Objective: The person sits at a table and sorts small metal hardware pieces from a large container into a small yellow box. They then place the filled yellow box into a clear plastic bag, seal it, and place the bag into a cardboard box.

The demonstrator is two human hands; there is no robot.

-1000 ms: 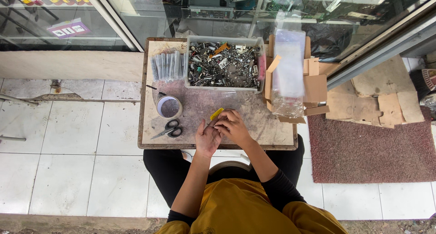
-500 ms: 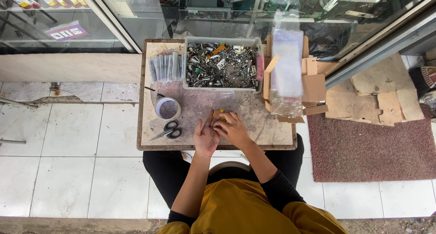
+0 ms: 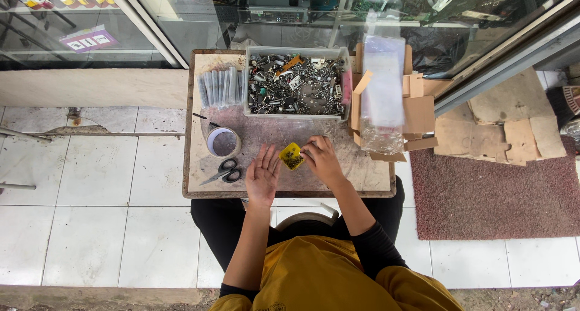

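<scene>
We're seeing the hands split since a second ago: left hand (image 3: pixel 262 174) is now lying palm-up, fingers spread, holding nothing. Right hand (image 3: pixel 320 159) is pinching the yellow tray (image 3: pixel 292 156), now tipped face-up at its 9 o'clock, on the worktop (image 3: pixel 338 166). Contents probably small screws; too tiny to confirm.

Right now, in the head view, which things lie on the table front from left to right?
Scissors → left hand → small yellow tray → right hand.
</scene>
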